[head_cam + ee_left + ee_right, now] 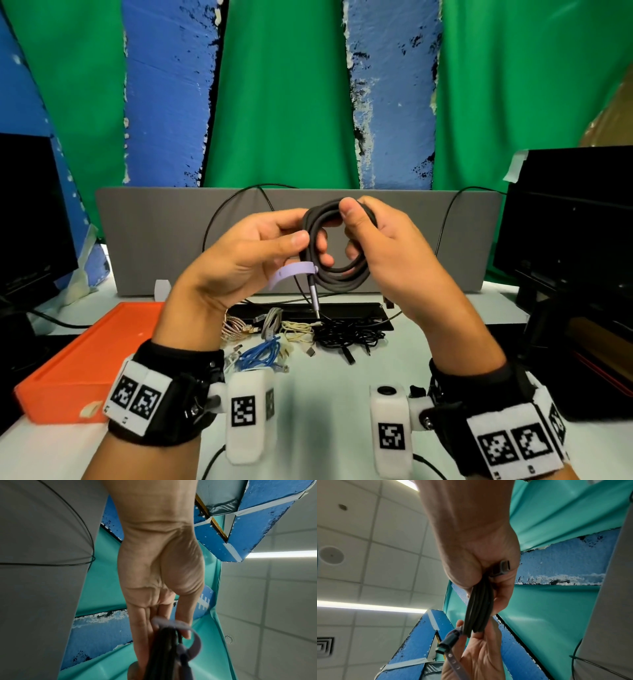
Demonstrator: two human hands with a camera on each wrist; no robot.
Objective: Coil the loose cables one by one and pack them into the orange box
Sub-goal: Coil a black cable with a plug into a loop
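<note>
A dark grey cable [337, 270] wound into a coil is held up above the table between both hands. My left hand [260, 253] pinches the coil's left side with thumb and fingers; my right hand [373, 240] grips its top right, thumb over the loops. A lilac strap [291, 272] sticks out left from the coil, and a lilac plug [314, 298] hangs down. In the left wrist view the coil [164, 653] and strap [193, 641] lie against the fingers. In the right wrist view the coil [479, 609] runs through the fist, with a second plug [503, 568] at the palm. The orange box [89, 356] lies at left.
A heap of loose cables lies on the white table: black [346, 334], blue [258, 354], cream [296, 330], grey [272, 322] and a copper braid [234, 329]. A grey panel [164, 240] stands behind. Dark monitors flank the table at left [30, 219] and right [568, 226].
</note>
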